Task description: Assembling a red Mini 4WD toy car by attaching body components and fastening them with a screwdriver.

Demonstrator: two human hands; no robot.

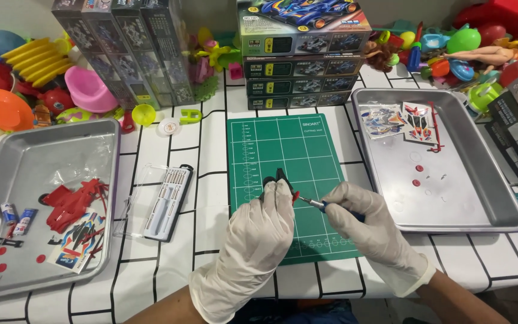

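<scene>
The gloved left hand [262, 225] is closed around a small black part [276, 179], held above the green cutting mat [283, 150]. The gloved right hand [364, 222] grips a small screwdriver [313, 204], its tip touching the part. Metal trays [451, 198] sit on either side

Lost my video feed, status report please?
Left hand grips small black part over green cutting mat. Right hand holds screwdriver, tip at part. Nothing obstructing.
</scene>
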